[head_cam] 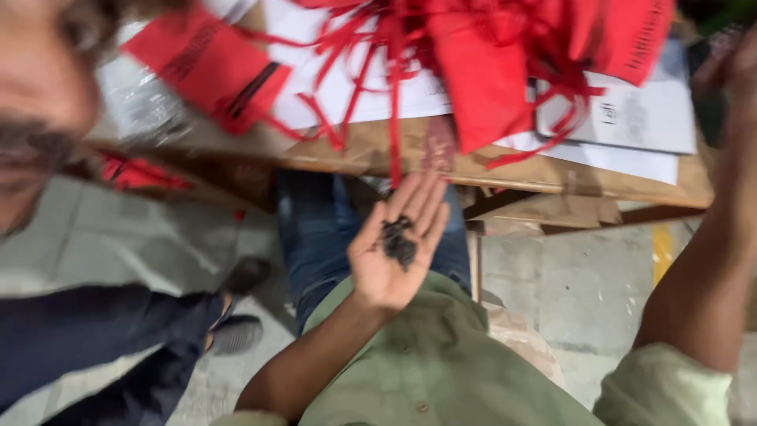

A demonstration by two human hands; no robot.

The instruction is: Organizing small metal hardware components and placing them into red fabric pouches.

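Small black bits [398, 239] are seen in the open palm of the left hand [397, 251]. Red cloth pieces [481, 71] w/ red strings [371, 71] are spread over white paper sheets [631, 118]; one red piece [206, 67] is marked w/ black print & a dark stripe. The surface [544, 175] is shown in brown wood. A pale olive-green shirt [441, 371] & blue jeans [311, 229] are worn. The floor [568, 292] is grey, w/ a yellow mark [662, 251]. Dark navy trousers [87, 335] & black shoes [236, 335] are seen at left.
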